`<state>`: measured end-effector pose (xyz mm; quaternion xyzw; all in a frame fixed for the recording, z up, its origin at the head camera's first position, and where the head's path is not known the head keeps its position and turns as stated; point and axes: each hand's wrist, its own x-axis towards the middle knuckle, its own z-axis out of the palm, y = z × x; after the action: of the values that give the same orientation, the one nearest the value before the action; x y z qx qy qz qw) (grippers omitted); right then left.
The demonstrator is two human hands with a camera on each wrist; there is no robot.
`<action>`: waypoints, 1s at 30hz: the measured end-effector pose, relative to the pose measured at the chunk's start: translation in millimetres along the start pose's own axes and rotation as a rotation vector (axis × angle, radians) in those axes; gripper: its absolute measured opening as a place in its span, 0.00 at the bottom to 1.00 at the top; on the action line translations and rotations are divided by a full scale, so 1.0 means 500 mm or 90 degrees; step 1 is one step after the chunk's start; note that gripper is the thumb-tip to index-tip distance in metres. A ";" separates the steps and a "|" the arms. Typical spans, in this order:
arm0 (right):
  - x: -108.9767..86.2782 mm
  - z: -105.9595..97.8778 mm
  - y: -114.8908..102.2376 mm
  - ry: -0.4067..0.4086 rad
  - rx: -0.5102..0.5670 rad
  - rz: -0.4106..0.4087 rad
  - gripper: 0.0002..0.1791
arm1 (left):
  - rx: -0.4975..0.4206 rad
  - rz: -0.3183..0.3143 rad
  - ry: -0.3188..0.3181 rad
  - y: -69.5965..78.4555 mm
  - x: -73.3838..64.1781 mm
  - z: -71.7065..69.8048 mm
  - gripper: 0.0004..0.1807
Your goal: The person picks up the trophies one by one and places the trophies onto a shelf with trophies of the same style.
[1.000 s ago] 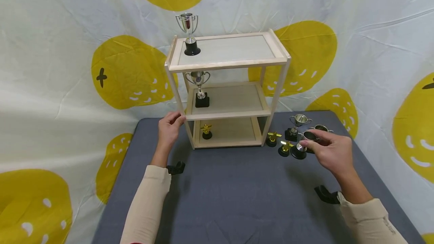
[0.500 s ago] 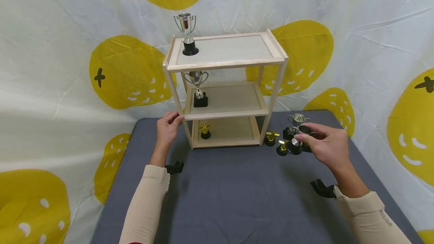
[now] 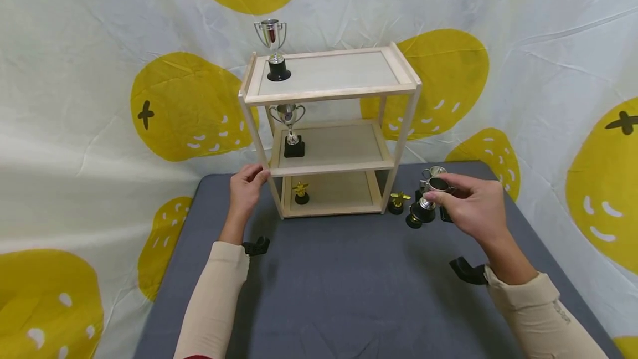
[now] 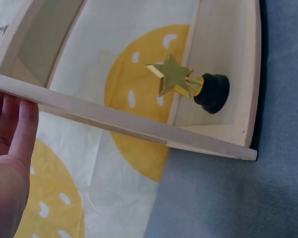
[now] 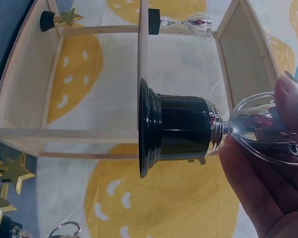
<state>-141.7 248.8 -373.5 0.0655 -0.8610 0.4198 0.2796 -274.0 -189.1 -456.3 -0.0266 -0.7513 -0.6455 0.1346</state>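
My right hand (image 3: 477, 206) grips a silver trophy cup (image 5: 184, 126) by its bowl and handles. Its round black base is lifted off the table in front of the right wrist camera. My left hand (image 3: 244, 191) holds the left front post of a three-tier wooden shelf (image 3: 329, 95), fingertips at the middle tier's height. On the shelf's left side, a silver trophy cup (image 3: 277, 51) stands on top, another silver cup (image 3: 292, 129) on the middle tier, and a gold star trophy (image 4: 176, 79) at the bottom.
Two gold star trophies (image 3: 397, 203) stand on the grey table (image 3: 339, 287) right of the shelf, the nearer one partly covered by the held cup. Behind my right hand another silver cup (image 3: 437, 170) is mostly hidden. A fruit-patterned curtain (image 3: 189, 107) hangs behind.
My right hand has lifted the silver trophy cup and carried it left and up, toward the shelf. My left hand stays at the post.
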 end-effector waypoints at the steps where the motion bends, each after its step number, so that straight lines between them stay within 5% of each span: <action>1: 0.002 0.000 -0.003 -0.001 0.005 -0.002 0.19 | -0.001 0.000 0.000 0.000 0.001 0.000 0.15; 30: 0.036 0.004 -0.087 -0.015 0.085 -0.071 0.21 | -0.018 0.008 -0.014 -0.006 0.004 -0.003 0.16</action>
<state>-142.5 221.8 -335.0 0.1367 -0.8294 0.4593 0.2870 -276.2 -191.3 -458.7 -0.0399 -0.7432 -0.6551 0.1300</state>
